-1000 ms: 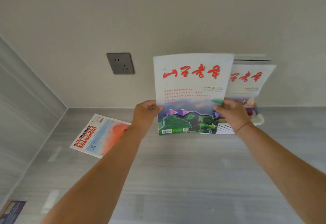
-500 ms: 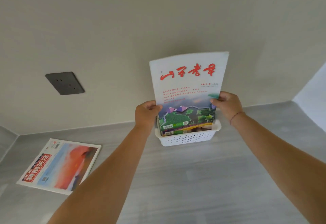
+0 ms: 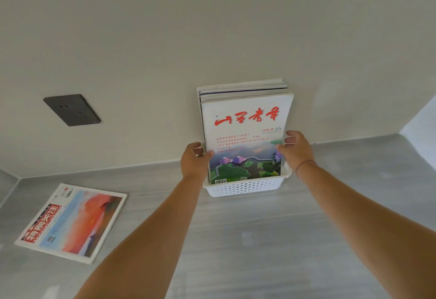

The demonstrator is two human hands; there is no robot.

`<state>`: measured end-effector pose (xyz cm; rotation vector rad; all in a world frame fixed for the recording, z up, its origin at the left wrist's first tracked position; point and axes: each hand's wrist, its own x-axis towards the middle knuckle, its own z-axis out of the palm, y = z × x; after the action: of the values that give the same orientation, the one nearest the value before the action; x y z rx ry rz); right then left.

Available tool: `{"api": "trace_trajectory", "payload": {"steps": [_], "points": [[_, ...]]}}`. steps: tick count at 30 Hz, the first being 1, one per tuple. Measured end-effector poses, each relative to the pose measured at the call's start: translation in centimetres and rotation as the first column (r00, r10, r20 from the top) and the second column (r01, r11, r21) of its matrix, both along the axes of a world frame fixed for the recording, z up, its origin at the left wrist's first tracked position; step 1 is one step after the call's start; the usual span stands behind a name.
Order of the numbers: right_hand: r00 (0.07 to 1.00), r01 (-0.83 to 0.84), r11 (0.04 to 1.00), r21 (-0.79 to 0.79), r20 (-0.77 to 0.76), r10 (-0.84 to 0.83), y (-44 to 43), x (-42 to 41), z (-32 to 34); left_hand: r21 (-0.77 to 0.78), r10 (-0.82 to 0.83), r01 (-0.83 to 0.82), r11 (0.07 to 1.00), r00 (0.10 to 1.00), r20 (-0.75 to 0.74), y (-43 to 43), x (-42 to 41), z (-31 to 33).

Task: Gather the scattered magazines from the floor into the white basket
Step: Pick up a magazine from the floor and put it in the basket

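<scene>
Magazine with white cover, red brush-script title and green landscape photo (image 3: 245,138) standing upright in white perforated plastic basket (image 3: 245,189), in front of stack of other magazines (image 3: 243,87) leaning on off-white wall (image 3: 212,27). Left hand (image 3: 195,160) pinching its left edge, thumb on cover. Right hand (image 3: 296,150) at right edge, fingers loose and spread, barely touching. Basket sits on grey wood-grain floor (image 3: 259,239), back pretty much tight to wall. Second magazine with red masthead and orange-blue cover (image 3: 70,223) flat on floor, well left of basket, floor between them. Dark grey wall socket (image 3: 72,110) above it.
</scene>
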<state>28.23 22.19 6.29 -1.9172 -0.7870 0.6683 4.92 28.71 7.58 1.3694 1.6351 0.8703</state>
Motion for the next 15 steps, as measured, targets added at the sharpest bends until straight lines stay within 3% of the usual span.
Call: {"api": "trace_trajectory", "payload": {"steps": [9, 12, 15], "points": [[0.993, -0.096, 0.995, -0.028, 0.06, 0.098, 0.6, -0.5, 0.0, -0.039, -0.036, 0.036, 0.999, 0.999, 0.003, 0.5, 0.1, -0.3], [0.988, 0.016, 0.999, -0.033, 0.155, -0.011, 0.1, -2.1, 0.1, -0.06, -0.014, 0.017, 0.998, 0.999, 0.053, 0.4, -0.9, -0.6], [0.932, 0.143, 0.986, 0.088, 0.322, -0.164, -0.4, -5.5, 0.9, -0.058, 0.031, -0.025, 0.998, 0.994, 0.105, 0.2, -3.6, -1.1]]}}
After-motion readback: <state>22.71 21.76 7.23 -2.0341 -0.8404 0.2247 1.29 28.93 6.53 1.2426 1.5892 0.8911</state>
